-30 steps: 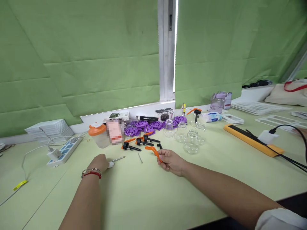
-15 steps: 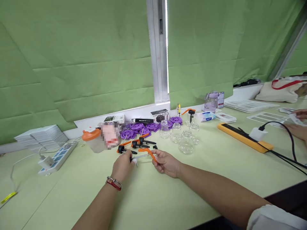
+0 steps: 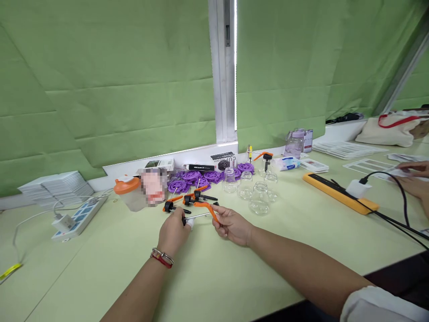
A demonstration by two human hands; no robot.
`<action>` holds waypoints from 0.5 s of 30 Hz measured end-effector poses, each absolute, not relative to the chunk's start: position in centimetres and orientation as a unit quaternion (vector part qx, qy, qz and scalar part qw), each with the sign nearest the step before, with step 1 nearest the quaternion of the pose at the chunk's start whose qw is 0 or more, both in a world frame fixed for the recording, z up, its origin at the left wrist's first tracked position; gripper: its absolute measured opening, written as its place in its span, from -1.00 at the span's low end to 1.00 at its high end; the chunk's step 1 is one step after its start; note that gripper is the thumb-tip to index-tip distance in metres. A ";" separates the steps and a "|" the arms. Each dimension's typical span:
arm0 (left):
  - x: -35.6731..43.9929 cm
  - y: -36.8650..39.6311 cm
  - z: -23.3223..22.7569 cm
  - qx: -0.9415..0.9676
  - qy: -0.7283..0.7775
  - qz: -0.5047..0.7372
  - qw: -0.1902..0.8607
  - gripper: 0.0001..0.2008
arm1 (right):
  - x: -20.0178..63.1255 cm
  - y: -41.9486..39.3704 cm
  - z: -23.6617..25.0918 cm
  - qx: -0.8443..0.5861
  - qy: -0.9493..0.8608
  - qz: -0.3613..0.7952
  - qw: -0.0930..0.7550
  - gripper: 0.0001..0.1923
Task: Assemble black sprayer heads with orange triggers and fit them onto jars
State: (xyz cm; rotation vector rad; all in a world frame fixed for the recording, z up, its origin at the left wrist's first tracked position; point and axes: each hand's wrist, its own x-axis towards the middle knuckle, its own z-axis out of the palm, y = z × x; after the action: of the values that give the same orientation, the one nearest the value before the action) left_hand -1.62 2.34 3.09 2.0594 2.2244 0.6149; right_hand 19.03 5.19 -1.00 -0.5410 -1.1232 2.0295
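A slim metal rod [image 3: 201,216] points rightward at a curved orange lever [image 3: 208,207] (its right end angled down).

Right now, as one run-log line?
left hand: metal rod held; right hand: orange lever pinched; rod tip: at lever, contact unclear

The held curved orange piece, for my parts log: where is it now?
In the head view, the curved orange piece is just below centre, in the right hand, by the tip of the metal shaft in the left hand.
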 end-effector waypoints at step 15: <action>-1.6 2.5 2.1 0.591 0.660 0.423 0.192 -0.73 | 19.5 5.4 -0.5 -0.192 -0.418 0.791 0.404 -0.46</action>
State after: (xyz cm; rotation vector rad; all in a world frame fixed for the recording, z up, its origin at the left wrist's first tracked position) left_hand -1.55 2.50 2.10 1.6582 1.8531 1.1875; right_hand 19.51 5.41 -0.50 -0.4852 -1.0556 1.9972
